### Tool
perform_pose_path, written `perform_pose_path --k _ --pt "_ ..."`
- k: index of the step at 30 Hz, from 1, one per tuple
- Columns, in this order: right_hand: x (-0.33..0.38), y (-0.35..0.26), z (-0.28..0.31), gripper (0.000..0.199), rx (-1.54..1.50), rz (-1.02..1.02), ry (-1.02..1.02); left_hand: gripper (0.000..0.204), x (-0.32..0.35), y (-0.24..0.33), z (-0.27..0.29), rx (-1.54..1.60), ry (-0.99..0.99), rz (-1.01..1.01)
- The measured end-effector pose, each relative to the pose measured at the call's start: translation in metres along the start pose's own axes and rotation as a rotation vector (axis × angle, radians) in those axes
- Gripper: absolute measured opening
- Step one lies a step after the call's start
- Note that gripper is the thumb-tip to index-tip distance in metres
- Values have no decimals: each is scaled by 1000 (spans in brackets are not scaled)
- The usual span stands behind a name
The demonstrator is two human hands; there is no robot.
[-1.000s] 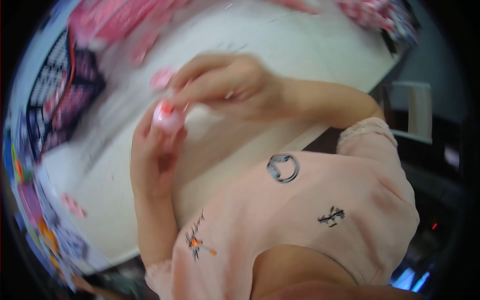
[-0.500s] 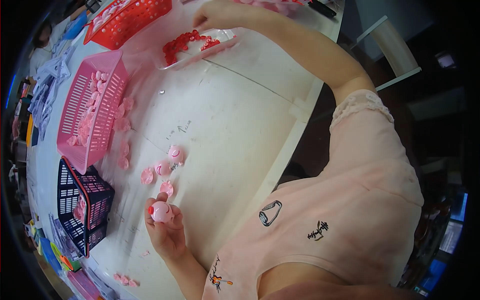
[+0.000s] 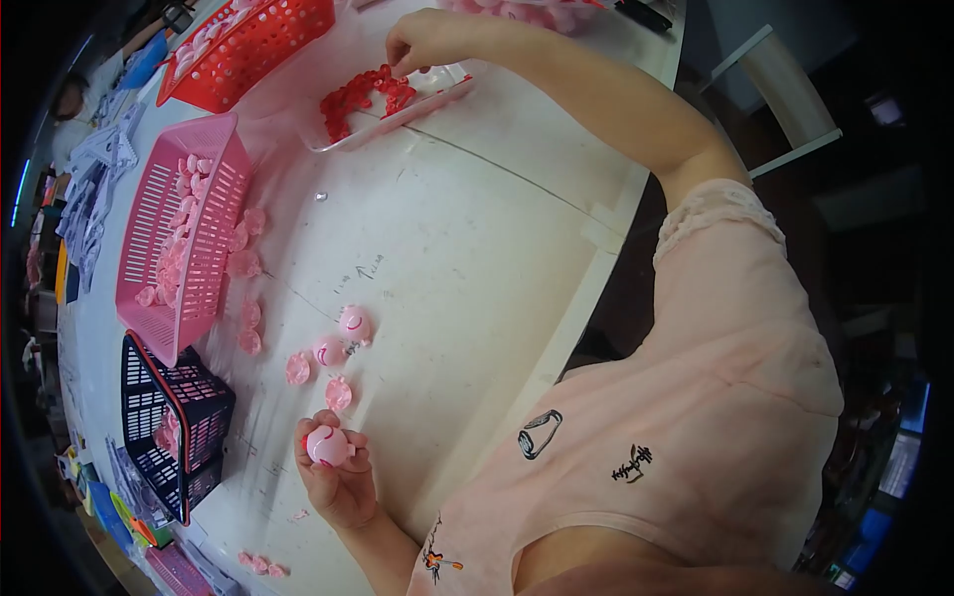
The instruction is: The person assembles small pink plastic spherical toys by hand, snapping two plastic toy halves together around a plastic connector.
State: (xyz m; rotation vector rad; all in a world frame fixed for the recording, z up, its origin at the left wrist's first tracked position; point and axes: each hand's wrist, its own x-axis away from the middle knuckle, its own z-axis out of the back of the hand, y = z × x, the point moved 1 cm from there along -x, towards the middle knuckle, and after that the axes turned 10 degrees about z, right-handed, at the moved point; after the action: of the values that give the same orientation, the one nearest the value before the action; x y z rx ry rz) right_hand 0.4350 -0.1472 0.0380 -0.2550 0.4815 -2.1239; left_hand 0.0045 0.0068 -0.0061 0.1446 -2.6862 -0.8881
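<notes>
Presently, a small pink ball-shaped piece (image 3: pixel 327 444) is held clamped in the fingertips of the left hand (image 3: pixel 336 475), low over the near edge of the white table (image 3: pixel 477 248). The right hand (image 3: pixel 422 40) is stretched far across the table, its fingers pinched together over a heap of small red parts (image 3: pixel 360 94) lying in a shallow clear tray (image 3: pixel 397 107); whether a part is already gripped cannot be told from this view.

Three more pink pieces (image 3: pixel 333 353) and some half-shells are noted on the table just beyond the left hand. A pink basket (image 3: pixel 189 223) holding further pink shells stands to the left, a dark basket (image 3: pixel 179 422) nearer the person, and a red basket (image 3: pixel 248 45) at the far side.

In judgement, the step in hand is the picking of a single red part while the pink piece is kept ready. It is advised that only one part be pinched, from the loose edge of the heap rather than its thick middle, so that neighbours are not dragged out over the tray's low rim. The pink piece should be held by its sides, with any opening or seam left uncovered and turned upward. A light grip is judged sufficient, as the shell looks thin.
</notes>
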Motion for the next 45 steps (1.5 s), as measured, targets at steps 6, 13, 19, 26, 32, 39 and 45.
perform_pose_path --k 6,13,19,26,32,39,45 --pt "9 2 -13 19 97 297 -60 43 1 1 9 -24 -168 -8" --pt "14 -20 -15 18 94 194 -70 49 0 0 0 -193 21 -46" --pt "-9 21 -10 15 -144 217 218 50 3 -2 -5 -187 19 -45" --pt "-9 29 -13 15 24 122 246 48 2 1 -6 -211 -21 -48" --pt "14 -17 -11 19 250 246 -3 47 2 -1 -6 -212 -45 -28" --pt "-4 -6 -27 12 288 262 93 52 8 -1 3 -207 63 -135" --pt "46 -95 -4 14 -751 327 177 50 -7 -3 -26 -143 76 -99"
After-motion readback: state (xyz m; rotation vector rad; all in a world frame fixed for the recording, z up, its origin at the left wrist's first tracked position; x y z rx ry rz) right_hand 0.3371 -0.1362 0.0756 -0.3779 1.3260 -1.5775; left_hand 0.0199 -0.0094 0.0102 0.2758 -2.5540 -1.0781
